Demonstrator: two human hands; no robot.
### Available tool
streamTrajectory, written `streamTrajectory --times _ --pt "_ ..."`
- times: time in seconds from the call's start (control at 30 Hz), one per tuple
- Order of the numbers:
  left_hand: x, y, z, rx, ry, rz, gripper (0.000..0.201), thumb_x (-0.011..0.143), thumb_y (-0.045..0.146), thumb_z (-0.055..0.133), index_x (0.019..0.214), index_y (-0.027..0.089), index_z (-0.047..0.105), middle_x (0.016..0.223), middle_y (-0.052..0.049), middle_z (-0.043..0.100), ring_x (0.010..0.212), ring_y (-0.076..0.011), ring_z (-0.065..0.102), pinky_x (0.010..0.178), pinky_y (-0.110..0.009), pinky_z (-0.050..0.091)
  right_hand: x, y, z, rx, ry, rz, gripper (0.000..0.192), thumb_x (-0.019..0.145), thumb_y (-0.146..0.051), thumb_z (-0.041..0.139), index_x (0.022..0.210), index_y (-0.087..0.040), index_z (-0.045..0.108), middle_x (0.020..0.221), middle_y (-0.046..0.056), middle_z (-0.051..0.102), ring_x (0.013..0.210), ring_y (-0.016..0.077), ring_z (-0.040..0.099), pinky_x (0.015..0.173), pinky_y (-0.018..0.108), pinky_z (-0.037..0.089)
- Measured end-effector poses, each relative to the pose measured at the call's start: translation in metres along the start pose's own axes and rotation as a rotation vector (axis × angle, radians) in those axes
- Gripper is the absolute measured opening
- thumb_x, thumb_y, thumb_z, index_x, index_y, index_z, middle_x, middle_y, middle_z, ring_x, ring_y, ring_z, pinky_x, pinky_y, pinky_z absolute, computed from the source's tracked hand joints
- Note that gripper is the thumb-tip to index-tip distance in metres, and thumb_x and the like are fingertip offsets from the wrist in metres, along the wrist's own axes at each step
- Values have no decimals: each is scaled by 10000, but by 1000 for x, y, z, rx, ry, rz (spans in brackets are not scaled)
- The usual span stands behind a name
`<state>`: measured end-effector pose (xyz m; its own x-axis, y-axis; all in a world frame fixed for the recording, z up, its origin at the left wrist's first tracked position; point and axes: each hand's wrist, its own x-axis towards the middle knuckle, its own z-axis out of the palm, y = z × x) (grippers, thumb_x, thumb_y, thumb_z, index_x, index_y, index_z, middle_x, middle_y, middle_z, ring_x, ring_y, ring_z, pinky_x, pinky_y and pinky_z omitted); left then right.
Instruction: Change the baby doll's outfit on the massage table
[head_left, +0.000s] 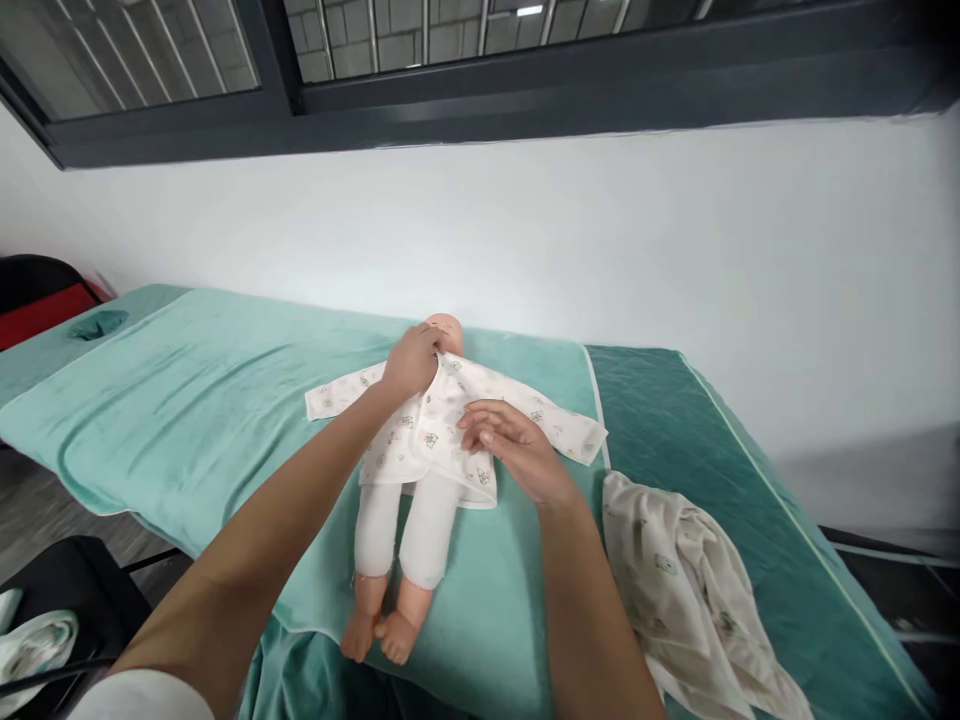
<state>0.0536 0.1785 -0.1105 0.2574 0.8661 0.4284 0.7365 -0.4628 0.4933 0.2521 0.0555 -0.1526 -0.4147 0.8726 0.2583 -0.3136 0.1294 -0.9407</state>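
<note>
Left grip (pixel 412 362): at collar (pixel 451 363) of shirt (pixel 431 440), closure unclear. Right grip (pixel 514 447): loosely open, over shirt. Doll (pixel 412 603): beneath both. Cloth (pixel 682 580): right of right grip.

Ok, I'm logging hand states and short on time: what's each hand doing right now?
Left hand: at the top of the printed white baby shirt; grip cannot be told.
Right hand: open, loosely curved over the shirt's front, holding nothing visible.
</note>
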Motion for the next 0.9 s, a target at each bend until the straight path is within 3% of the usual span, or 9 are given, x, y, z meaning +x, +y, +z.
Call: streamTrajectory --times 0.2,0.33,0.47,0.63,0.8,0.9 --pt "-70 -16 -6 -154 200 -78 123 929 203 469 936 217 591 1016 -56 635 1020 -207 583 913 -358 469 2 6 5 -39 98 -37 225 931 -352 673 1147 -286 678 1333 67 650 1282 237 579 984 364 518" --pt "-132 -32 -8 -233 299 -164 163 965 248 458 1065 228 585 1111 -63 629 1086 -196 589 966 -356 475 0 12 9 -17 95 3 217 927 -339 681 1135 -280 683 1338 69 656 1268 231 599 961 335 526" --pt "-177 -47 -13 -247 195 -257 202 982 274 428 1085 234 597 1104 -64 655 1049 -200 615 956 -363 498 -8 22 7 41 111 86 255 897 -350 716 1138 -273 686 1270 77 692 1090 209 688 802 287 556" --pt "-193 -53 -19 -175 74 -229 225 950 211 426 1085 266 598 1107 -38 671 1071 -200 617 971 -352 510 -37 42 12 27 241 178 238 871 -393 738 1057 -247 708 952 30 720 743 139 677 700 274 547" --pt "-186 -61 -20 41 19 -204 266 909 143 449 1102 229 609 1128 -64 674 1105 -224 603 994 -371 500 -70 60 23 -112 438 155 214 873 -401 733 1000 -228 716 915 26 700 799 145 656 779 286 544" --pt "-179 -76 -28 232 42 -239 365 897 141 457 1237 174 586 1261 -119 631 1213 -272 552 1056 -425 453 -76 63 27 -80 605 72 214 839 -383 763 984 -235 710 951 24 707 861 154 667 839 312 554"
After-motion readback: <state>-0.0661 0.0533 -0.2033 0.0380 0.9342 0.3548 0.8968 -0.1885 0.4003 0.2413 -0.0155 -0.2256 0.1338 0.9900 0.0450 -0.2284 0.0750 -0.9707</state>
